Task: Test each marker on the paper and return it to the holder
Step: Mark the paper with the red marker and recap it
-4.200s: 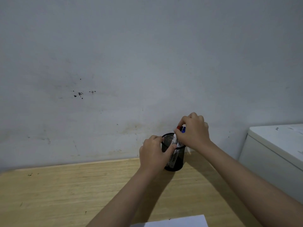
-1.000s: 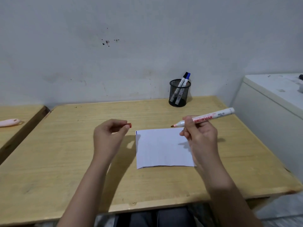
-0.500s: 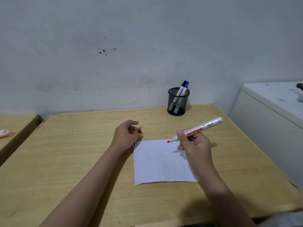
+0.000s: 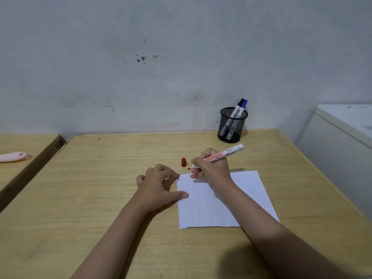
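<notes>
My right hand [image 4: 211, 170] grips an uncapped white marker [image 4: 225, 155] with red lettering, its red tip just above the far left corner of the white paper [image 4: 241, 198]. The marker's red cap [image 4: 183, 162] stands on the wooden table just beyond the paper. My left hand [image 4: 159, 184] rests flat at the paper's left edge, thumb on the sheet, fingers spread and holding nothing. A short blue mark shows at the paper's corner. The black mesh holder [image 4: 232, 125] stands at the back by the wall with two markers [image 4: 238, 109] in it, one blue-capped and one black-capped.
The wooden table [image 4: 100, 198] meets a grey wall. A second table on the left carries a pink object [image 4: 13, 157]. A white cabinet [image 4: 342, 141] stands close to the table's right side.
My left hand has set the red cap down on the table and now presses the paper's left edge. My right hand has lowered the marker tip toward the paper's far corner.
</notes>
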